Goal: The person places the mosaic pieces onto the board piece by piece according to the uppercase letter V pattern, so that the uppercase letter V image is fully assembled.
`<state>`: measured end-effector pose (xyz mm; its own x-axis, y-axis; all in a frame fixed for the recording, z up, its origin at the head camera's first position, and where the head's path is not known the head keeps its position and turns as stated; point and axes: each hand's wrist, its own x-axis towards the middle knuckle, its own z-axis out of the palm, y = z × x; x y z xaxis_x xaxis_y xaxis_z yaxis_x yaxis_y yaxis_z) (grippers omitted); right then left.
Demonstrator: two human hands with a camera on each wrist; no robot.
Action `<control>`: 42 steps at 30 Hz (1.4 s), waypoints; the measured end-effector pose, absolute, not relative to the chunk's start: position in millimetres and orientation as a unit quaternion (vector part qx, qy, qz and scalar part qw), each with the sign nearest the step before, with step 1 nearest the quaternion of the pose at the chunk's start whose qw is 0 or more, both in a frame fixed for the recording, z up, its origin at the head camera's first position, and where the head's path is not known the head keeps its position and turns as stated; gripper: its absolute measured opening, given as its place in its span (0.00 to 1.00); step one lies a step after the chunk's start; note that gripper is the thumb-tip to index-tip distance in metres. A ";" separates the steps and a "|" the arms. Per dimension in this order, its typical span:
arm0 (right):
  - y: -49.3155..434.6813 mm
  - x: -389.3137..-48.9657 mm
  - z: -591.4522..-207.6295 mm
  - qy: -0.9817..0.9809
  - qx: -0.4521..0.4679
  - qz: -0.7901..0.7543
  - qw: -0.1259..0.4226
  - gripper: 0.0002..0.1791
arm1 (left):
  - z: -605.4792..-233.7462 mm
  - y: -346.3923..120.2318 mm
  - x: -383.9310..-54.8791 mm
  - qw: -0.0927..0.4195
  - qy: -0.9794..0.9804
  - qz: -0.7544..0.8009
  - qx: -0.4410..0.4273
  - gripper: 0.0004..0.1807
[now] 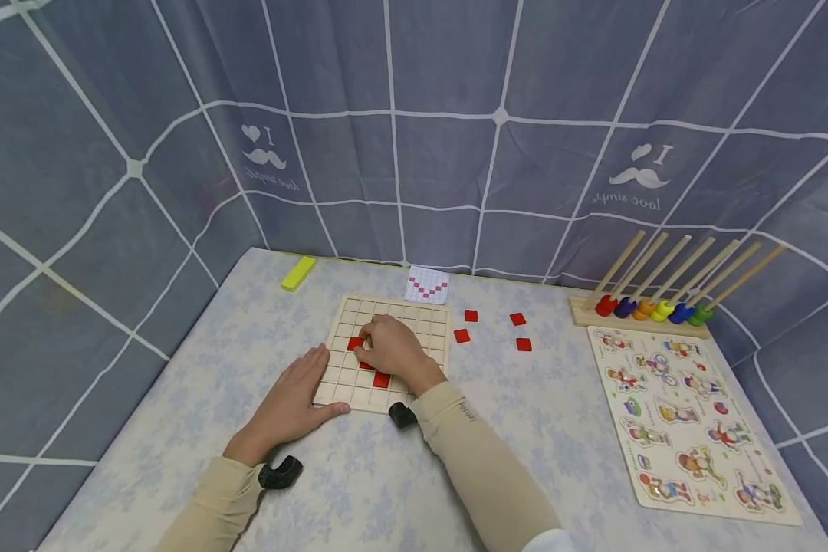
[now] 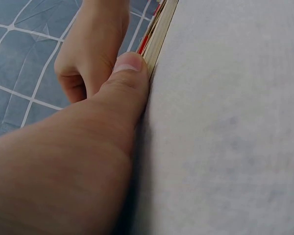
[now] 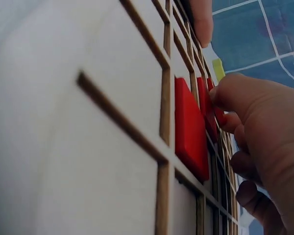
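A square wooden grid board lies on the table. Three red square tiles sit in a diagonal line on its cells; the nearest red tile shows fully, the middle one partly behind my right hand. That hand reaches over the board, and its thumb and index finger pinch the farthest tile at its cell. In the right wrist view these fingertips meet at the tile's edge. My left hand rests with straight fingers along the board's left edge, its thumb at the near edge.
Right of the board lie several loose red tiles. A pattern card with a red-pink V of squares lies behind it. A yellow block is back left. At right are a peg rack with colored beads and a picture puzzle board.
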<state>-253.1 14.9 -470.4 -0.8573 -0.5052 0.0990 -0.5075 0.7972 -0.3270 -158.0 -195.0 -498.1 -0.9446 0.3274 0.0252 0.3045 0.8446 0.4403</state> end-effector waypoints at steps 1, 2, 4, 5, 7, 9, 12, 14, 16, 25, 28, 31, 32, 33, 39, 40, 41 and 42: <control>13.9 -252.7 -469.1 -0.950 0.257 0.178 -0.001 0.16 | -497.8 -195.0 -158.3 0.025 0.960 0.226 0.165 0.61; 13.1 -252.2 -468.0 -0.951 0.248 0.184 -0.006 0.16 | -497.2 -195.1 -158.4 0.026 0.960 0.227 0.165 0.61; 11.6 -251.5 -466.3 -0.953 0.230 0.198 -0.015 0.16 | -496.1 -195.2 -158.7 0.027 0.960 0.227 0.164 0.61; 11.2 -251.3 -465.5 -0.953 0.225 0.205 -0.019 0.16 | -495.5 -195.2 -158.8 0.028 0.959 0.229 0.163 0.61; 10.7 -251.0 -464.8 -0.951 0.215 0.220 -0.023 0.16 | -494.4 -195.2 -159.2 0.029 0.959 0.228 0.163 0.62; 11.6 -251.4 -464.2 -0.949 0.208 0.234 -0.030 0.16 | -494.0 -195.2 -160.0 0.028 0.960 0.225 0.165 0.62; 18.8 -252.8 -462.3 -0.939 0.211 0.269 -0.046 0.17 | -493.7 -194.5 -162.5 0.026 0.960 0.223 0.168 0.61; 30.2 -253.2 -462.0 -0.926 0.212 0.307 -0.053 0.19 | -494.5 -193.5 -164.4 0.026 0.960 0.221 0.170 0.61; 47.9 -253.3 -464.4 -0.913 0.206 0.348 -0.047 0.19 | -495.1 -192.4 -166.0 0.027 0.960 0.222 0.170 0.62; 179.4 -238.3 -486.3 -0.885 0.076 0.456 0.056 0.17 | -496.2 -192.1 -164.8 0.033 0.958 0.229 0.167 0.62; 222.7 -231.2 -490.0 -0.896 0.038 0.435 0.082 0.17 | -495.3 -192.6 -163.7 0.032 0.960 0.224 0.166 0.62; 254.4 -226.4 -492.6 -0.915 0.019 0.393 0.092 0.21 | -494.5 -192.8 -163.8 0.021 0.961 0.221 0.165 0.62; 262.2 -225.3 -494.0 -0.922 0.014 0.376 0.094 0.23 | -494.3 -192.5 -163.7 0.019 0.960 0.223 0.165 0.62; 268.4 -224.0 -494.8 -0.928 0.008 0.360 0.093 0.25 | -494.3 -191.9 -163.8 0.018 0.960 0.227 0.166 0.62; 279.1 -218.0 -501.9 -0.948 -0.006 0.308 0.076 0.29 | -495.9 -191.2 -157.5 0.028 0.959 0.231 0.164 0.62; 277.9 -217.3 -502.3 -0.950 -0.008 0.304 0.076 0.28 | -496.1 -191.9 -156.4 0.030 0.960 0.228 0.161 0.62; 276.6 -216.9 -502.7 -0.951 -0.011 0.301 0.077 0.27 | -495.7 -192.3 -155.8 0.030 0.960 0.227 0.160 0.62; 275.1 -216.8 -502.5 -0.951 -0.014 0.299 0.082 0.26 | -495.1 -192.7 -155.8 0.030 0.960 0.227 0.161 0.62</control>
<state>-216.8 275.1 -502.5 -0.9861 0.0753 0.1478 -0.0229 0.8209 -0.5706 -155.8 -192.7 -495.1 -0.9466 0.3219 0.0162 0.2951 0.8454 0.4452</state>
